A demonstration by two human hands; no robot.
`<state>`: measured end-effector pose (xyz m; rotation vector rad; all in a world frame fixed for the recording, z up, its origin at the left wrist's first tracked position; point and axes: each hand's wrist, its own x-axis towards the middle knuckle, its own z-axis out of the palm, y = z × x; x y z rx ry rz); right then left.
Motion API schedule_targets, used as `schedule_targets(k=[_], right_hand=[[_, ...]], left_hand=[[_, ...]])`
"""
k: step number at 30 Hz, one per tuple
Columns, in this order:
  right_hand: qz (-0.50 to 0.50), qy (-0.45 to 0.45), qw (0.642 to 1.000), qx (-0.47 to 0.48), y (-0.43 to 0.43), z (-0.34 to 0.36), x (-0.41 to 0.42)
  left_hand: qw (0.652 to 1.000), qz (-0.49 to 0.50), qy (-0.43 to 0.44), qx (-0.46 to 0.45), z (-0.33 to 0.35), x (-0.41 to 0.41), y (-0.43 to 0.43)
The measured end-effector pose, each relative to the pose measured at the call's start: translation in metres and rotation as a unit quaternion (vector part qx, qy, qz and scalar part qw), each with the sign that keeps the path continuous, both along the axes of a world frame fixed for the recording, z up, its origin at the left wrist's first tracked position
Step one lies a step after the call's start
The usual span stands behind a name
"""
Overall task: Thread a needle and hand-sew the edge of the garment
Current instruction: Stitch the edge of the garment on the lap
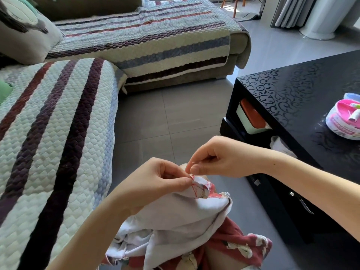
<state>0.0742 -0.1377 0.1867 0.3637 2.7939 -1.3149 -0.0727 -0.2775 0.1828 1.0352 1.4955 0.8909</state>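
Observation:
A pale lilac garment (181, 217) with a red-stitched hem lies bunched over my lap. My left hand (155, 182) pinches its folded edge between thumb and forefinger, right where a red thread (193, 187) crosses the cloth. Just above that spot, my right hand (212, 158) has thumb and forefinger pressed together over the thread's upper end. The needle is too small to make out; it may sit between those fingertips. Red stitching (213, 195) runs along the hem to the right of the thread.
A quilted striped sofa cover (58, 133) fills the left side. A glossy black coffee table (303, 106) stands to the right, bearing a white-and-pink tub (344, 121) with thread spools. Scissors (303, 203) lie on the table's lower ledge. Grey tiled floor (165, 117) lies between.

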Motion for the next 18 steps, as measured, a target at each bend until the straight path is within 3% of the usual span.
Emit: schedule_targets(k=[8, 15, 18], right_hand=[[-0.009, -0.021, 0.995, -0.095, 0.007, -0.001, 0.009], [0.021, -0.089, 0.992, -0.082, 0.029, 0.007, 0.014], [0.004, -0.103, 0.982, -0.159, 0.043, -0.004, 0.021]], left_hand=[[0.999, -0.040, -0.007, -0.013, -0.003, -0.002, -0.002], [0.997, -0.067, -0.002, -0.046, -0.004, -0.006, 0.002], [0.999, -0.024, 0.017, -0.044, -0.009, -0.012, 0.007]])
